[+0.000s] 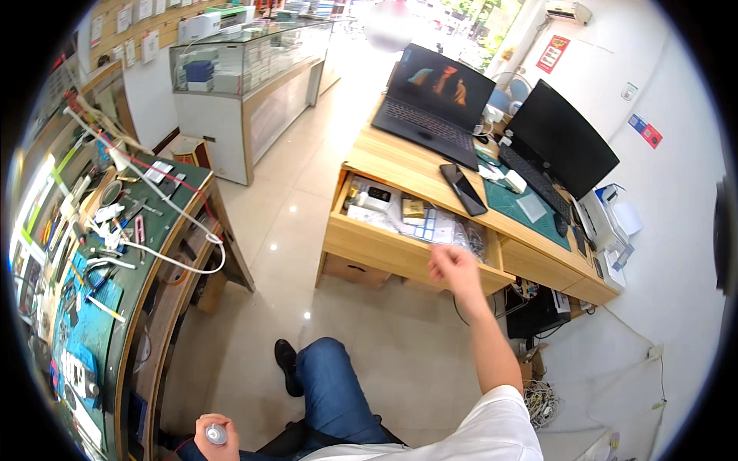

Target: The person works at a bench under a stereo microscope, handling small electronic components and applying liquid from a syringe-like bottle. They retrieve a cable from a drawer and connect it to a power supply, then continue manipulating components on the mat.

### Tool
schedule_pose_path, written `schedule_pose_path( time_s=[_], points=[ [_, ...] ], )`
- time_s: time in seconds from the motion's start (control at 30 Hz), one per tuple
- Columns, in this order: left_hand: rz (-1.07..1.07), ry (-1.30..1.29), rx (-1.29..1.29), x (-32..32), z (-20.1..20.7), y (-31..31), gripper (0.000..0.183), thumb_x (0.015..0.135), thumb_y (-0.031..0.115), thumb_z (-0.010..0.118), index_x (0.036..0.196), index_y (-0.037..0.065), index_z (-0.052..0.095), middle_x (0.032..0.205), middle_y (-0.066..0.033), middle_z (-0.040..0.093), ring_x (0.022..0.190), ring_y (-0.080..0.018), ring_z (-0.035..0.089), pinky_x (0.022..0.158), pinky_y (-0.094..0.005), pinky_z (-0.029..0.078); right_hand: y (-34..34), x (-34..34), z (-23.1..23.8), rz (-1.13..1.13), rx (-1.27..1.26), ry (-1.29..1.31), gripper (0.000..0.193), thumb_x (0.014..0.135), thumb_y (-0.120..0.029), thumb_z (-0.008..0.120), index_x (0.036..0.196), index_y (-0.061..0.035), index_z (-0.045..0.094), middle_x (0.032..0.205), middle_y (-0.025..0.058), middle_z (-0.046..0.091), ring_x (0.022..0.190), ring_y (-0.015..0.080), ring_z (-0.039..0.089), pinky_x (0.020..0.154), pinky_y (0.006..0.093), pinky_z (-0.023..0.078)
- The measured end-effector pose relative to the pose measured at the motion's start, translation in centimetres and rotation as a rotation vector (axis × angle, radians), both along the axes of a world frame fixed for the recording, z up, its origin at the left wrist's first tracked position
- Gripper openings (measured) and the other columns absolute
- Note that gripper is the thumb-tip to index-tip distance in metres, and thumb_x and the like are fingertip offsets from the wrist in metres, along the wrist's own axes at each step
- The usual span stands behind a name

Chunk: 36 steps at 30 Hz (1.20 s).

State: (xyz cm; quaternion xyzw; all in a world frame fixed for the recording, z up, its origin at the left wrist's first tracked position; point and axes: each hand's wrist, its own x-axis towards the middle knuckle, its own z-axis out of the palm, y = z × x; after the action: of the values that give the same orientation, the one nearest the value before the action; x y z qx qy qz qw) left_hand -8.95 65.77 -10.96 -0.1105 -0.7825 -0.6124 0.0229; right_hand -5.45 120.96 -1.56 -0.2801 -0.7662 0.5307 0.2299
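Note:
My left hand [219, 438], low at the left beside my leg, is closed around a small thing with a round silvery top [216, 435]. The rest of that thing is hidden in my palm. My right arm reaches forward to a pulled-out wooden drawer [377, 244]. In front of the drawer's front panel, my right hand [455, 270] has its fingers curled together; whether they touch the panel or hold something small I cannot tell. Inside the drawer lie a white box with a dark window [377, 197], a gold-coloured packet [413, 208] and clear plastic bags [473, 237].
Above the drawer, the desk carries a black phone [463, 189], an open laptop [437, 100], a monitor [565, 138] and a green mat [523, 209]. A cluttered workbench [165, 200] with tools stands left, a white cable [184, 269] looping off it. Farther back is a glass display counter [246, 77].

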Motion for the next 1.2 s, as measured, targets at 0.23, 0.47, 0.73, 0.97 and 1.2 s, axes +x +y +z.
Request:
schedule_pose_path(
  time_s=[0.23,0.47,0.73,0.97,1.2],
  points=[
    [0.007,0.027,-0.184,-1.0,3.6,2.6,0.015,0.086,-0.003,0.071,0.099,0.0,0.066,0.095,-0.0084,0.067,0.088,-0.0176,0.063,0.083,-0.0309,0.052,11.7,0.7,2.8,0.16,0.602,-0.68,0.019,0.082,-0.013,0.066,0.095,-0.0111,0.079,0.1,0.0142,0.074,0.092,0.0319,0.07,0.084,0.0404,0.055],
    [0.067,-0.072,-0.233,-3.8,3.7,5.5,0.012,0.088,0.001,0.071,0.099,0.001,0.066,0.093,-0.0072,0.067,0.087,-0.0168,0.063,0.081,-0.0304,0.053,12.2,0.7,1.6,0.075,0.718,-0.503,0.026,0.083,-0.008,0.066,0.109,-0.0054,0.072,0.101,0.0152,0.072,0.096,0.0314,0.068,0.087,0.0417,0.053],
    [-0.036,-0.094,-0.382,-8.3,2.5,11.5,0.011,0.089,0.003,0.068,0.097,0.002,0.061,0.096,-0.0079,0.064,0.087,-0.017,0.061,0.08,-0.0308,0.05,13.3,-0.8,1.7,0.573,0.501,-0.484,0.029,0.087,-0.009,0.068,0.116,-0.0051,0.071,0.114,0.0124,0.071,0.094,0.0289,0.07,0.085,0.034,0.055],
    [-0.078,-0.163,-0.345,-10.3,0.1,13.9,0.015,0.089,-0.007,0.061,0.092,0.003,0.049,0.091,-0.0061,0.054,0.078,-0.0113,0.053,0.07,-0.0251,0.045,11.2,-4.7,3.2,0.53,0.609,-0.558,0.033,0.088,-0.026,0.071,0.114,-0.0075,0.065,0.102,0.0104,0.069,0.094,0.0312,0.067,0.081,0.0397,0.054],
    [-0.074,-0.149,-0.37,-10.8,-0.2,14.8,0.016,0.087,-0.008,0.06,0.091,0.003,0.05,0.089,-0.0062,0.055,0.077,-0.0117,0.054,0.07,-0.0252,0.045,11.0,-7.5,1.6,0.533,0.9,-0.455,0.024,0.092,-0.025,0.067,0.112,-0.0112,0.065,0.103,0.0091,0.069,0.092,0.0284,0.068,0.074,0.0404,0.055]
  ],
)
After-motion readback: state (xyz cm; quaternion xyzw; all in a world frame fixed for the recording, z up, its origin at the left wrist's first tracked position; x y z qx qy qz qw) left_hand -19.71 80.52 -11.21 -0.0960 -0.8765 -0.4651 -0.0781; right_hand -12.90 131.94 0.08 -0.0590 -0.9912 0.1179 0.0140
